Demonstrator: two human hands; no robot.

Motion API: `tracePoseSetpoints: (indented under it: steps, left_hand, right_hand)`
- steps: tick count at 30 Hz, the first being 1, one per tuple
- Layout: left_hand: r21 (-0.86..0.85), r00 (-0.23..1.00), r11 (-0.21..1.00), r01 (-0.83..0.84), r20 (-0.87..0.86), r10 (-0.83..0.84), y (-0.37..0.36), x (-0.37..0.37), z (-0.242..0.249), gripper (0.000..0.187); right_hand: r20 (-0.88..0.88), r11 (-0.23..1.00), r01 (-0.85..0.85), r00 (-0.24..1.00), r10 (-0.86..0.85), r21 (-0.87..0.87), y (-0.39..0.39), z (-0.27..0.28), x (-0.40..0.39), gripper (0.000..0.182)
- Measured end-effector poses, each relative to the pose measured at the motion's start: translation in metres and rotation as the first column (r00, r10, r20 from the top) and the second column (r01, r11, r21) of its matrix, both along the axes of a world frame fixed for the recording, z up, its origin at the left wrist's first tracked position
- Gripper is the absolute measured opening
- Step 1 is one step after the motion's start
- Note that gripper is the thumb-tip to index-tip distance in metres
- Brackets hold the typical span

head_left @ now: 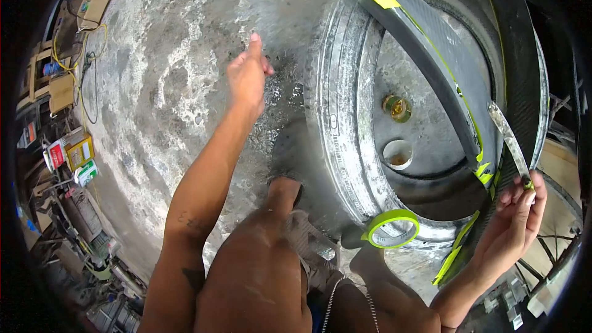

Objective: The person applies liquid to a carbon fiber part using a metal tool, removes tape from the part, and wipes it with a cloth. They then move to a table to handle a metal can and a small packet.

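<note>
My left hand (248, 75) is stretched out over the concrete floor, one finger pointing forward, the others curled, holding nothing. My right hand (518, 216) grips the handle of a thin metal blade (507, 139) that rests against a black rubber strip (524, 80) edged with green tape. A large tyre (336, 123) lies flat in front of my knees. A second black strip (425, 55) with a yellow tag lies across its opening. A roll of green tape (391, 229) sits on the tyre's near sidewall.
Inside the tyre stand a small open tin (398, 108) and a white cup (398, 153). Boxes, cans, cables and tools (68, 154) crowd the left edge of the floor. My knees (265, 271) fill the bottom of the view.
</note>
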State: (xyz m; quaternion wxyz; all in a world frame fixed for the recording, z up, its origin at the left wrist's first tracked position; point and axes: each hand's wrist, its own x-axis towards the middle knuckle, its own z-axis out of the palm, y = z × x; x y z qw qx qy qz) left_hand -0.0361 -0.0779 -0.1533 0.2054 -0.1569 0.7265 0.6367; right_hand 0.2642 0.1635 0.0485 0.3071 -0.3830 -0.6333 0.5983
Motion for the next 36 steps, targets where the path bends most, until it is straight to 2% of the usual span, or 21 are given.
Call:
tracePoseSetpoints:
  steps: [2, 5, 6, 8, 10, 12, 14, 17, 18, 20, 21, 24, 30, 36]
  left_hand:
    - [0.011, 1.0, 1.0, 0.013, 0.009, -0.013, -0.005, 0.006, -0.005, 0.052]
    - [0.059, 0.997, 0.998, 0.008, 0.077, -0.013, -0.014, 0.022, -0.012, 0.057]
    - [0.024, 0.998, 0.999, 0.042, 0.044, -0.043, -0.019, 0.028, -0.018, 0.056]
    - [0.001, 0.997, 0.997, 0.072, 0.02, -0.072, -0.032, 0.043, -0.027, 0.056]
    - [-0.08, 0.952, 0.957, 0.278, -0.107, -0.285, -0.047, 0.065, -0.035, 0.052]
    - [-0.263, 0.798, 0.867, 0.424, -0.343, -0.495, -0.058, 0.099, -0.036, 0.044]
    - [-0.281, 0.595, 0.705, 0.652, -0.387, -0.705, -0.069, 0.125, -0.023, 0.038]
    - [-0.244, 0.421, 0.519, 0.819, -0.36, -0.833, -0.087, 0.157, -0.037, 0.033]
    - [-0.23, 0.424, 0.519, 0.823, -0.358, -0.832, -0.094, 0.158, -0.048, 0.033]
    - [-0.376, 0.349, 0.453, 0.809, -0.312, -0.883, -0.104, 0.155, -0.065, 0.033]
    - [-0.389, 0.309, 0.462, 0.797, -0.394, -0.865, -0.101, 0.151, -0.066, 0.033]
    - [-0.401, 0.288, 0.423, 0.813, -0.356, -0.889, -0.101, 0.151, -0.065, 0.033]
    - [-0.399, 0.317, 0.468, 0.789, -0.387, -0.866, -0.102, 0.153, -0.071, 0.032]
    - [-0.405, 0.301, 0.436, 0.804, -0.355, -0.885, -0.104, 0.151, -0.07, 0.032]
  right_hand:
    - [0.006, 0.999, -0.039, 0.999, 0.039, -0.031, 0.008, 0.002, -0.012, 0.033]
    - [0.048, 0.972, -0.213, 0.975, 0.219, -0.099, 0.023, 0.008, -0.038, 0.037]
    - [0.06, 0.974, -0.21, 0.975, 0.216, -0.087, 0.028, 0.009, -0.047, 0.037]
    - [0.081, 0.944, -0.305, 0.945, 0.316, -0.126, 0.04, 0.01, -0.064, 0.04]
    - [0.126, 0.936, -0.325, 0.931, 0.342, -0.136, 0.05, 0.01, -0.08, 0.041]
    - [0.124, 0.913, -0.336, 0.921, 0.37, -0.23, 0.055, 0.009, -0.097, 0.04]
    - [0.133, 0.914, -0.356, 0.914, 0.384, -0.195, 0.062, 0.005, -0.108, 0.031]
    - [0.16, 0.917, -0.358, 0.909, 0.385, -0.176, 0.065, -0.002, -0.113, 0.029]
    - [0.146, 0.906, -0.385, 0.9, 0.411, -0.177, 0.067, -0.003, -0.113, 0.028]
    - [0.14, 0.894, -0.411, 0.889, 0.436, -0.177, 0.067, -0.006, -0.114, 0.028]
    - [0.156, 0.901, -0.397, 0.892, 0.423, -0.176, 0.065, -0.008, -0.114, 0.027]
    - [0.144, 0.9, -0.4, 0.894, 0.425, -0.174, 0.063, -0.014, -0.113, 0.026]
    - [0.148, 0.922, -0.364, 0.912, 0.382, -0.135, 0.064, -0.015, -0.113, 0.026]
    - [0.134, 0.915, -0.379, 0.908, 0.397, -0.14, 0.064, -0.014, -0.115, 0.026]
